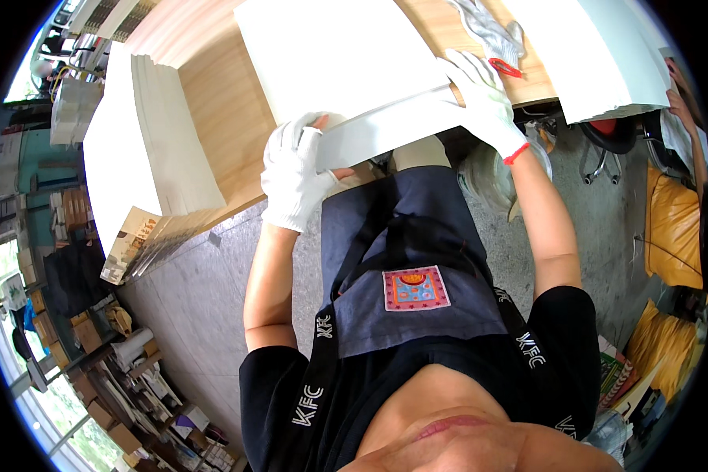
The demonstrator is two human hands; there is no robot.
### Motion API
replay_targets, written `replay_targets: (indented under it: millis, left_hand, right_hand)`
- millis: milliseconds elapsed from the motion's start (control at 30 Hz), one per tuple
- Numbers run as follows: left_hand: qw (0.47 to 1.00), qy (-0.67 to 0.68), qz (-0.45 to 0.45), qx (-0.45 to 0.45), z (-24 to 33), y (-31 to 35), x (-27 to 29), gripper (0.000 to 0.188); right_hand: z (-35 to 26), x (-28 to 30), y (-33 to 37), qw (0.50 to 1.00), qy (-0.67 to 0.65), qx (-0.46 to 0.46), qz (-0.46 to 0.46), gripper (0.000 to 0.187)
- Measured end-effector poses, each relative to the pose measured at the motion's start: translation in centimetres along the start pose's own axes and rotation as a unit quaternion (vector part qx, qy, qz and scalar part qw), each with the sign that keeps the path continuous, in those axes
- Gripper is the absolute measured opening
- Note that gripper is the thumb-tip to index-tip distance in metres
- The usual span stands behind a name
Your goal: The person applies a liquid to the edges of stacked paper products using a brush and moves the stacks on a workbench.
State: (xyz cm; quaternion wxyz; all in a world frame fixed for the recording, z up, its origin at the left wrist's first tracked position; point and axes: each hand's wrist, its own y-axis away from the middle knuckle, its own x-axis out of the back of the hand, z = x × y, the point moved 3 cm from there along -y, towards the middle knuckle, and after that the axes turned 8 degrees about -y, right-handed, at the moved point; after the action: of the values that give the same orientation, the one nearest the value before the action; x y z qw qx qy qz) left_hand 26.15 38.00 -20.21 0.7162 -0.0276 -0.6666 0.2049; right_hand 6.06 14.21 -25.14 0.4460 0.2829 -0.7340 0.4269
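A large white sheet of board (342,59) lies on the wooden table in front of me. Along its near side a long white flap (389,126) reaches over the table edge towards my lap. My left hand (295,169), in a white glove with bare fingertips showing, is closed on the flap's left end, thumb on the near side. At the right end, my right hand (484,98), in a white glove with a red cuff, lies against the sheet's corner with its fingers stretched out. A spare grey-white glove with a red cuff (499,39) rests just beyond it.
A tall stack of white boards (161,141) stands on the left of the wooden table (224,102). More white sheets (598,55) overhang its right side, near another person's arm (684,114). A black stool (610,135) and yellow sacks (672,228) are on the right.
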Motion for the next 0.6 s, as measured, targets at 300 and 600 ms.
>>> replay_targets:
  millis: [300,600]
  left_hand:
    - [0.998,-0.042,-0.034,-0.039,0.8,-1.2,1.6,0.051]
    - [0.984,0.060,-0.141,0.095,-4.0,-4.6,0.7,0.020]
  right_hand:
    - [-1.8,2.5,-2.6,0.984,-0.168,0.024,-0.049,0.045]
    - [-2.0,2.9,-9.9,0.932,-0.227,0.128,-0.252,0.037]
